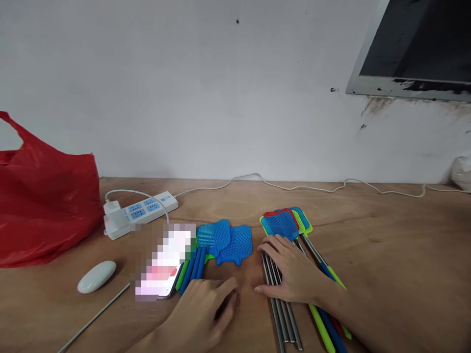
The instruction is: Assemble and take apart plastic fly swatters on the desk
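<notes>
Far left of the frame: a red plastic bag (44, 206) stands on the wooden table (397, 274) against the wall. Right of it, toward the lower left, lie a white oval object (96, 276) and a single thin rod (91, 318), set diagonally. Above these sits a white power strip (147, 208) with a charger (115, 216) plugged in. A phone (164, 267) lies just right of centre-left, its screen blurred. Touching its right edge is a bundle of blue and green handle tubes (192, 270), with loose blue swatter heads (225, 242) just above and to the right. The left hand (204, 311) rests palm down at lower centre, just below the tubes - fingers loosely bent, gripping nothing. Immediately right, a row of bare metal rods (283, 318) runs toward the bottom edge. The right hand (294, 272) lies flat across the upper part of the rods - fingers extended and slightly spread, pressing down, closed on nothing. Above its fingertips is a stack of assembled fly swatters (285, 223) in blue, red and green, with shafts and coloured grips running down and right beneath the forearm. A white cable (294, 186) runs along the wall, and a window frame (371, 73) occupies the upper right.
</notes>
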### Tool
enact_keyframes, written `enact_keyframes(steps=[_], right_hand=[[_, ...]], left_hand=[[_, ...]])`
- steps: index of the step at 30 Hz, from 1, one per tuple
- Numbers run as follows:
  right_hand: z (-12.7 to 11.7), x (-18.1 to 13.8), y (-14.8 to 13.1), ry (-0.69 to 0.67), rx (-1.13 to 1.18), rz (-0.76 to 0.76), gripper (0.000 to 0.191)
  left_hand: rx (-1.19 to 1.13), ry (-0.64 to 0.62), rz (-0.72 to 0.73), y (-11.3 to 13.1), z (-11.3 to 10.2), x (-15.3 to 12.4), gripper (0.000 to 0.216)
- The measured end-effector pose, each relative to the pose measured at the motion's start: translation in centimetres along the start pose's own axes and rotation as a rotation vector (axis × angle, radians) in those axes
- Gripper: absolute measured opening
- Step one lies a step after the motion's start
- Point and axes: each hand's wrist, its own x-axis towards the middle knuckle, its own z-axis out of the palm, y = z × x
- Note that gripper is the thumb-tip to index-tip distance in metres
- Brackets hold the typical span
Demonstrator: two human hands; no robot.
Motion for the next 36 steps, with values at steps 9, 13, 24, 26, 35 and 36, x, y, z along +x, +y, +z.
enact_keyframes(steps=[9, 13, 24, 26, 35, 36], right_hand=[[0.6, 0.7, 0.4, 0.003, -0.033, -0.065, 0.029], [0.6, 0.7, 0.0, 0.014, -0.052, -0.036, 0.022], [1.3, 0.6, 0.2, 0.040, -0.086, -0.030, 0.030], [1.4, 0.7, 0.2, 0.063, -0.089, -0.035, 0.029], [-1.9, 0.4, 2.7, 0.161, -0.246, 0.341, 0.006], [-2.2, 0.2, 3.1, 0.108, -0.259, 0.385, 0.008]], left_hand=[[0.018, -0.004, -0.002, 0.2, -0.3, 0.1, 0.019], [0.012, -0.007, 0.002, 0.1, -0.3, 0.1, 0.018], [-0.003, 0.005, 0.007, 0.0, -0.1, 0.1, 0.019], [-0.010, 0.002, 0.012, 0.0, -0.2, 0.1, 0.020], [-0.034, -0.004, 0.014, 0.1, -0.5, 0.0, 0.019], [-0.035, -0.007, 0.013, 0.2, -0.5, 0.0, 0.018]])
